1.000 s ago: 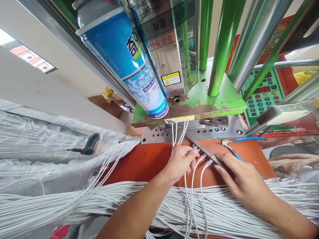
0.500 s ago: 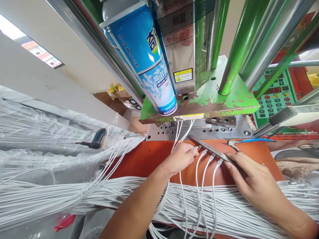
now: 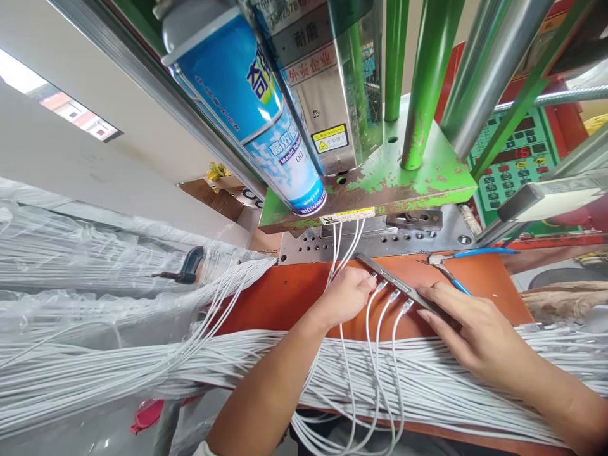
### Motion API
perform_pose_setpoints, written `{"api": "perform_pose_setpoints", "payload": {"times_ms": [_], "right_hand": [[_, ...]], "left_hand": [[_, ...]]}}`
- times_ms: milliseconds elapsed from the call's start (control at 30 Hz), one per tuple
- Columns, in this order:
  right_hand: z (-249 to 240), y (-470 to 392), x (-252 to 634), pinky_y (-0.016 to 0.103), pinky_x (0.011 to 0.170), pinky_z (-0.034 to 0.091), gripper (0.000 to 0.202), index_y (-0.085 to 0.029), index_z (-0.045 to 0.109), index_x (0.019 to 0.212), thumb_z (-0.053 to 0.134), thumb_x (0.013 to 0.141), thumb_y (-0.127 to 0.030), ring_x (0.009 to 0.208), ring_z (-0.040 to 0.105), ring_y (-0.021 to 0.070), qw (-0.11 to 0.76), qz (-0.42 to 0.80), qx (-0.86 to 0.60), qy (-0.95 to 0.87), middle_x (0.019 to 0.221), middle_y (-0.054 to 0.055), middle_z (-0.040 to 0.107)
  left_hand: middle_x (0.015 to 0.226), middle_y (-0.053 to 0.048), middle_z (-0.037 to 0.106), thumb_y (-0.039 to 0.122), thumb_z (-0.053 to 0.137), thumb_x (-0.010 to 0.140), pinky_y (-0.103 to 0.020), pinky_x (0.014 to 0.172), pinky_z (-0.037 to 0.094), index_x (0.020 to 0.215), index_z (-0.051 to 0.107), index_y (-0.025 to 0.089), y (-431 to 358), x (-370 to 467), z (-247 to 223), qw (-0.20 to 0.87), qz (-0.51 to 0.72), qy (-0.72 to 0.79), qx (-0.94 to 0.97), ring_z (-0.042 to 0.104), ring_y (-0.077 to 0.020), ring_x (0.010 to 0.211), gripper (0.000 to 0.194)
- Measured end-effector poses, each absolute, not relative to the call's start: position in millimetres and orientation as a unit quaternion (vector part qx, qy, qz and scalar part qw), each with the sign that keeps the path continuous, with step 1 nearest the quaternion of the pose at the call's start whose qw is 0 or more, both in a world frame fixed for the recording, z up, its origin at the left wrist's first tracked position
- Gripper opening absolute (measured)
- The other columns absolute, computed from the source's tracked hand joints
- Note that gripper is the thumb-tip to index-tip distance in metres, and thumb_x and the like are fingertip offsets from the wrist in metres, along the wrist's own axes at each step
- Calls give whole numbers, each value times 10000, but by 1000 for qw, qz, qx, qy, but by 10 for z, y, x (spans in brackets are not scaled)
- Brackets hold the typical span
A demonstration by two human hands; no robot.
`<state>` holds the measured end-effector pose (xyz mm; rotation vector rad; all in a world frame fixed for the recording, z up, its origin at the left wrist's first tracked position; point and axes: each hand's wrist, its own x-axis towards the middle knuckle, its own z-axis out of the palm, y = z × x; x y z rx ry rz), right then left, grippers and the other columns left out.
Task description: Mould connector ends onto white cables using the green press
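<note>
My right hand (image 3: 479, 326) grips the near right end of a flat metal bar (image 3: 390, 278), thumb below and fingers above. Three white cables (image 3: 369, 320) hang in loops from the bar, their clear-and-metal plugs (image 3: 394, 296) seated along its lower edge. At the bar's left part, my left hand (image 3: 346, 294) pinches a further cable plug (image 3: 373, 277) between thumb and fingertips, against the bar's edge. Its cable runs down below the hand. Whether this plug is fully inside its slot cannot be made out.
Behind the hands stands a green press plate (image 3: 370, 190) above a steel mould base (image 3: 308, 247), with white cables coming out. A blue spray can (image 3: 280, 133) rests on the plate. Blue-handled pliers (image 3: 444, 261) lie on the orange board (image 3: 294, 291). A thick white cable bundle (image 3: 213, 361) crosses in front.
The camera view has shifted slightly, so the press and can appear further left. Both hands keep their holds on the plug and bar, with little movement between them.
</note>
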<state>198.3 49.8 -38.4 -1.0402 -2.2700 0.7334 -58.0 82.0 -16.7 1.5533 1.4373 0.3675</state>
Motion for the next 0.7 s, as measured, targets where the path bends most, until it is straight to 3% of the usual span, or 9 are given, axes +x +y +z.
{"api": "perform_pose_setpoints", "payload": {"times_ms": [67, 167, 233, 367, 600, 700], "right_hand": [[-418, 488, 1965, 322, 764, 471, 153, -253, 543, 1202, 490, 1074, -318, 899, 630, 183, 266, 269, -410, -830, 1053, 37, 644], [-481, 480, 1921, 354, 803, 476, 212, -255, 533, 1261, 461, 1083, -346, 954, 634, 209, 261, 237, -456, -817, 1099, 48, 645], [-507, 481, 1901, 365, 805, 475, 224, -249, 535, 1261, 444, 1088, -358, 953, 632, 218, 252, 223, -466, -818, 1098, 54, 639], [-491, 486, 1903, 350, 778, 470, 182, -241, 543, 1207, 446, 1086, -337, 923, 624, 209, 247, 221, -445, -832, 1063, 56, 632], [-452, 522, 1934, 312, 782, 487, 166, -243, 546, 1212, 454, 1081, -285, 942, 642, 186, 246, 243, -374, -861, 1091, 60, 645], [-531, 532, 1923, 348, 814, 499, 216, -250, 576, 1222, 459, 1076, -357, 962, 644, 220, 252, 187, -407, -858, 1087, 64, 656]], "left_hand": [[589, 26, 491, 367, 441, 1035, -272, 571, 300, 653, 460, 200, 750, -538, -98, 355, 131, 609, 697, 463, -124, 568, 417], [795, -22, 663, 350, 494, 1039, -300, 636, 356, 844, 604, 199, 602, -463, 38, 147, 136, 651, 732, 604, -175, 730, 270], [889, -41, 703, 350, 528, 1032, -310, 660, 384, 903, 650, 202, 512, -413, 89, 78, 126, 652, 744, 652, -192, 795, 232], [855, -44, 723, 293, 507, 1033, -326, 645, 412, 820, 687, 205, 461, -349, 44, 94, 55, 623, 774, 693, -207, 775, 293], [867, -66, 738, 218, 513, 991, -349, 665, 477, 885, 698, 179, 509, -313, -111, 115, 53, 619, 775, 720, -247, 790, 217], [865, -74, 747, 285, 520, 1008, -345, 663, 493, 890, 709, 180, 517, -305, -81, 117, 65, 605, 785, 724, -249, 783, 245]]}}
